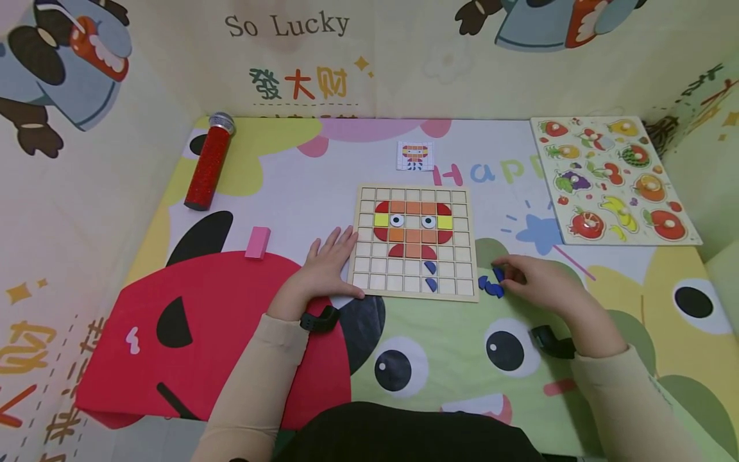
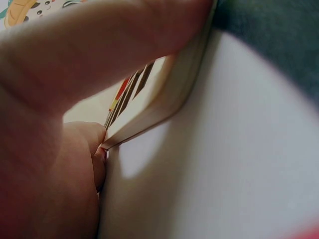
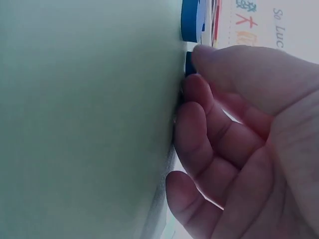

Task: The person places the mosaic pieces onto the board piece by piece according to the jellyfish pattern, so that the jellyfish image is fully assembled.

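Observation:
A wooden grid board (image 1: 369, 282) carries red, orange and yellow pieces, two eye pieces, and two curved blue pieces (image 1: 430, 267) in its lower rows. My left hand (image 1: 323, 269) lies along the board's left edge with fingers spread, its thumb near the lower left corner; in the left wrist view the thumb (image 2: 99, 50) crosses the board's rim (image 2: 164, 99). To the right of the board, my right hand (image 1: 543, 285) pinches a small blue piece (image 1: 498, 274) between thumb and fingertips, low over the tablecloth. Several loose blue pieces (image 1: 492, 289) lie beside those fingertips.
Behind the board lies a small picture card (image 1: 415, 156) with a similar figure. A pink block (image 1: 257, 243) and a red glittery microphone (image 1: 210, 163) are on the left. At the back right lies a fruit puzzle board (image 1: 614, 183).

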`<state>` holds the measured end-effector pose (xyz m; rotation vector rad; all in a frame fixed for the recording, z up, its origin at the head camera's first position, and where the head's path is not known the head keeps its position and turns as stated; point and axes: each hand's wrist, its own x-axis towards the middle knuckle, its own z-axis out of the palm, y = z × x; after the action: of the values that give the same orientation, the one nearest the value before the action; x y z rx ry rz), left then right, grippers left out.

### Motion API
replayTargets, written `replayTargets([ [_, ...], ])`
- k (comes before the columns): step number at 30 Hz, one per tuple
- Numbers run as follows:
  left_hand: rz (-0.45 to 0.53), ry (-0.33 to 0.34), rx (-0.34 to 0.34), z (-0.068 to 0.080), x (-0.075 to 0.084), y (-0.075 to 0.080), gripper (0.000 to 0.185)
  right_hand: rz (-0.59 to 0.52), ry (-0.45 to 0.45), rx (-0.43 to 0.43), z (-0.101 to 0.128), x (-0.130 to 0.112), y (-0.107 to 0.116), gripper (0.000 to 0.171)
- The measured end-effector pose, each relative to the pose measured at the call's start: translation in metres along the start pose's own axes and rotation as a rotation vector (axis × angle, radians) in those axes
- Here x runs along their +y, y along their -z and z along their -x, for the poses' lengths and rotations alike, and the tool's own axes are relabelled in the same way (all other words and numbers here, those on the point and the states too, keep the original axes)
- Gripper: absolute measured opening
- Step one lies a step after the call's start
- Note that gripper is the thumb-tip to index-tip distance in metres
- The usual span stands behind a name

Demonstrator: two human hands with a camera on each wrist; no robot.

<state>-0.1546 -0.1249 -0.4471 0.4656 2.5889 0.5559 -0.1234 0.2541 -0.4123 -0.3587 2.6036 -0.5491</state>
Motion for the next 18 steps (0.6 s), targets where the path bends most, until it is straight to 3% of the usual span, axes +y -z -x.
replayTargets([
  [13,0.008,0.004,0.001,0.0002,0.0001,-0.0001,0.118,0.014,0.041,0.003,-0.0051,0.0003,-0.0011,0.027],
  [18,0.005,0.002,0.001,0.0005,0.0003,-0.0001,0.118,0.015,0.061,0.072,-0.0018,-0.0026,-0.0003,0.026],
])
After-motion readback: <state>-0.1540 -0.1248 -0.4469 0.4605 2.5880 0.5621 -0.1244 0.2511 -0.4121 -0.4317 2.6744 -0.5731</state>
